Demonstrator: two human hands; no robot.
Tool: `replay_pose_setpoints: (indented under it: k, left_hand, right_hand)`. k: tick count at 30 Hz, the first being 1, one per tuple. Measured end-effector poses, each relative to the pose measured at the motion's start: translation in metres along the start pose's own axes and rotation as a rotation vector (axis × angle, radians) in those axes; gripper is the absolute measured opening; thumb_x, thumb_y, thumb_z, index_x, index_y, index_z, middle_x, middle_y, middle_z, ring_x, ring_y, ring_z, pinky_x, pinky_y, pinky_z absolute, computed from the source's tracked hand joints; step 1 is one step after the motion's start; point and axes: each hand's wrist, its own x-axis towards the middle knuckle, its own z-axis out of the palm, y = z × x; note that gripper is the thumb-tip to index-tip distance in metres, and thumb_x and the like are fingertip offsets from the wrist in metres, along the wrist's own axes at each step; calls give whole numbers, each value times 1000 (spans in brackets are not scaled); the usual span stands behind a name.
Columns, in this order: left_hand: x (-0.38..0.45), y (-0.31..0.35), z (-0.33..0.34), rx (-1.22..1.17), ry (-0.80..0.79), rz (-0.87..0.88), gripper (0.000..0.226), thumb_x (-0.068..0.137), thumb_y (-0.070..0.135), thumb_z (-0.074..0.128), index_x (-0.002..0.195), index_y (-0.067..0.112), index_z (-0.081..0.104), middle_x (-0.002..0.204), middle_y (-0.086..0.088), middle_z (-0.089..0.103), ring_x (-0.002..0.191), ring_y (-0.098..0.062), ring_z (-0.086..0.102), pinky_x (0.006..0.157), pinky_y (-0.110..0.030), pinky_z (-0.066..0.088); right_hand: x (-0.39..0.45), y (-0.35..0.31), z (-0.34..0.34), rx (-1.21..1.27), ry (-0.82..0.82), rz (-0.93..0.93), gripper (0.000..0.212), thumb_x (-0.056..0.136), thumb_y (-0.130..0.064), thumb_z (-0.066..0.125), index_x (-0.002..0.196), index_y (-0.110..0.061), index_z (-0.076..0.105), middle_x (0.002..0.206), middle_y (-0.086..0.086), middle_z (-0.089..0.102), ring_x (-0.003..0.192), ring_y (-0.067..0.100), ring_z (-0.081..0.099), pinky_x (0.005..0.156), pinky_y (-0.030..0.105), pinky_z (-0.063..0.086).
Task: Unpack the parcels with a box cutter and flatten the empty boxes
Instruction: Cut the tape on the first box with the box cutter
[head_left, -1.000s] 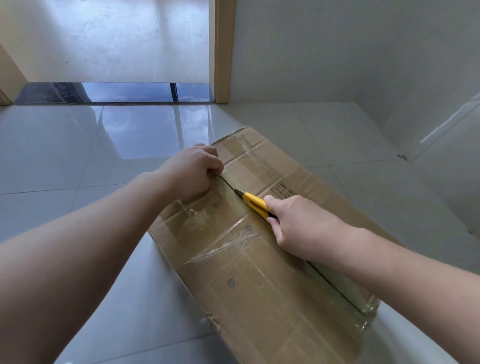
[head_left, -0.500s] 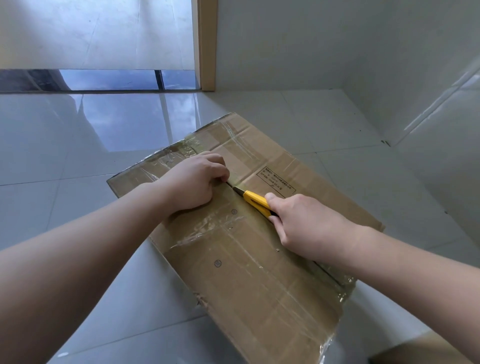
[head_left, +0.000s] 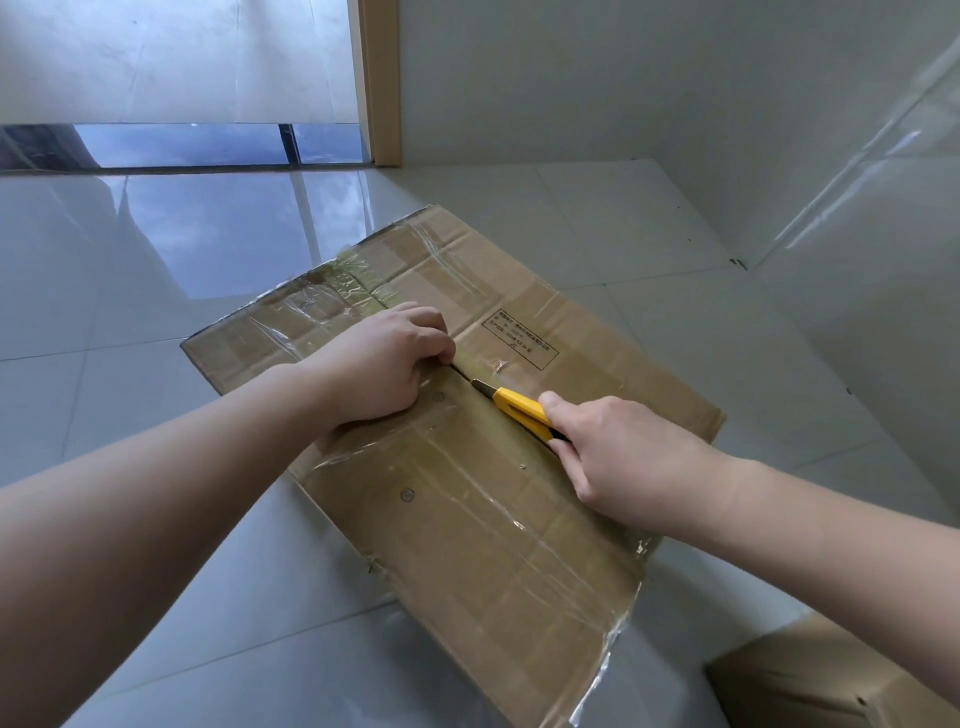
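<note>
Where the frame ends nearest the viewer, just off the near right corner of the large cardboard box (head_left: 467, 519): corner of a second cardboard box (head_left: 831, 680), brown, cut off by the edge. Both on glossy grey floor tiles (head_left: 156, 545).

Large cardboard box lying low on the tiles, top face crossed with strips of clear tape, wrinkled and peeling along its near right edge. Along the middle of that face, a seam between two flaps.

Over the right half of the box: right hand (head_left: 618, 457), fingers curled round the yellow box cutter (head_left: 519, 410), thumb laid along the handle. Cutter slanted toward the seam, blade tip in the slit, pointing away toward the other hand.

Just past the blade tip, on the left half of the box: left hand (head_left: 384, 358), fingers curled into a fist at the seam, knuckles up. Whether anything is pinched under those fingers: cannot tell.

Beyond the blade, on the box's far right flap: a printed black-framed label (head_left: 519, 340), text too small to read.

Beyond the far corner of the box: more tiles with a bright reflection, then a tan door frame (head_left: 382, 83), a dark threshold strip (head_left: 208, 145) to its left, and a pale wall (head_left: 623, 78) to its right, meeting a second wall in a corner.
</note>
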Motion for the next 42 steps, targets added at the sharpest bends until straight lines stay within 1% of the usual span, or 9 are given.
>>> replay_pose_setpoints:
  k: [4,7,13,18,24,28,34,38,42]
  left_hand:
    - [0,2,1,16,11,5,35,71,2,40,89,12,68,96,-1,61,95,-24,53,84,-36,48]
    - [2,14,6,12,8,32,38,66,5,36,87,13,67,95,1,60,96,-23,53,80,-40,50]
    - [5,30,17,-11,-8,66,33,63,4,40,82,11,66,91,-1,60,91,-24,53,79,-35,48]
    - [3,31,16,-15,-1,56,36,63,3,40,85,11,67,92,-2,61,93,-25,53,81,-30,46]
    - [3,30,16,1,-5,52,35,66,-10,50,89,10,68,95,-4,61,94,-27,53,82,-29,44]
    - [1,43,16,3,-5,84,36,64,1,40,86,9,67,92,-5,61,92,-27,54,82,-21,37]
    - [0,70,31,-4,-49,175,47,65,12,27,89,11,67,93,-4,60,90,-26,53,79,-39,52]
    - [0,72,32,5,-65,166,51,66,18,22,90,12,67,95,-2,58,95,-26,53,78,-43,52]
    - [0,70,33,9,-82,140,53,66,21,21,92,14,66,97,-1,57,101,-27,53,83,-49,52]
  right_hand:
    - [-25,6,4,-34,-27,9,30,100,-31,36,127,-18,37,82,-1,49,77,24,56,70,37,50]
    - [-29,7,5,-42,-26,12,34,100,-31,36,131,-18,36,85,1,51,80,26,58,71,38,50]
    - [-26,8,8,-69,-30,29,40,100,-31,35,138,-16,33,92,5,57,81,27,58,72,39,51]
    - [-31,10,11,-78,-19,21,37,100,-31,36,134,-16,34,83,0,48,72,24,49,67,36,48]
    - [-69,24,15,-90,-66,19,42,100,-33,33,139,-18,29,98,2,59,86,26,58,74,36,47]
    - [-77,26,17,-72,-60,26,40,100,-33,34,137,-18,31,95,2,57,85,26,57,75,38,48]
    - [-76,27,19,-71,-35,17,41,100,-32,34,138,-16,31,96,2,57,85,26,57,72,35,44]
    - [-76,28,20,-84,-26,15,44,100,-32,34,141,-16,29,95,2,56,87,27,58,71,34,42]
    - [-85,31,21,-105,-51,28,42,100,-33,33,139,-18,28,87,-4,44,77,23,49,68,32,40]
